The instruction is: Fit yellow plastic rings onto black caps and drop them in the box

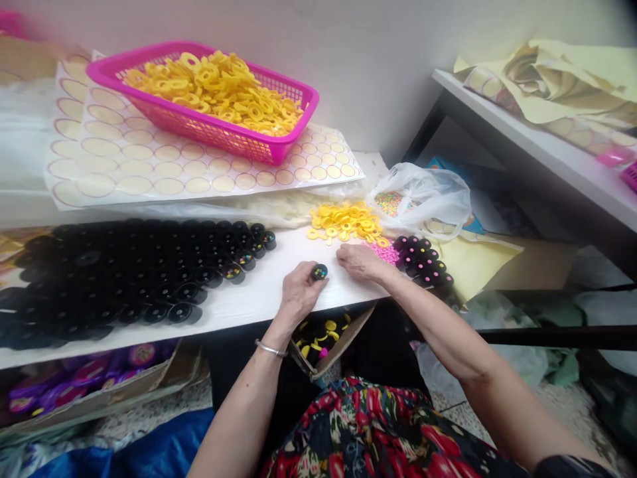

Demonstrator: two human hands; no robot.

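Note:
My left hand [297,289] is closed around a small black cup [320,271] with coloured bits inside, held just above the white tabletop. To its right, my right hand [359,261] has its fingers pinched together; whatever they hold, if anything, is hidden. Behind that hand lies a pile of yellow rings [347,222]. Beside its wrist is a heap of small pink pieces [383,251], and a cluster of black parts with pink or yellow centres [423,260] stands further right. Many black cups [139,272] fill the left of the table, several with coloured bits in them.
A pink basket [279,150] heaped with yellow rings rests on sheets of round stickers [194,184] at the back. A clear plastic bag [442,192] of coloured beads lies back right. Below the table edge are an open carton [343,345] and a box of purple items [94,372].

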